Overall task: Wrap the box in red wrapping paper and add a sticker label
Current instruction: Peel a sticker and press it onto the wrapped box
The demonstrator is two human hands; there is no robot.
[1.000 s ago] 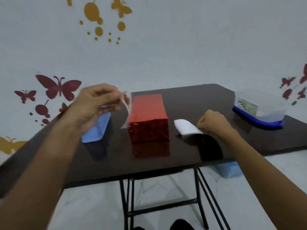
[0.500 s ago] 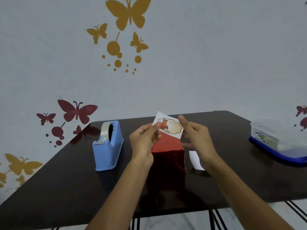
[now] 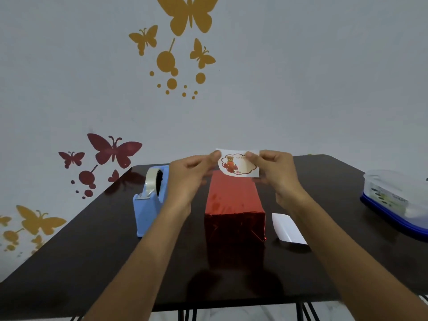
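The left hand and the right hand each pinch one end of the sticker label, holding it level in the air above the far end of the red-wrapped box, which stands on the tabletop between a blue tape dispenser and a white backing slip. Wrapping looks finished, so labelling is the step in hand. Next, the label must come down flat and square on the box top, then be pressed smooth.
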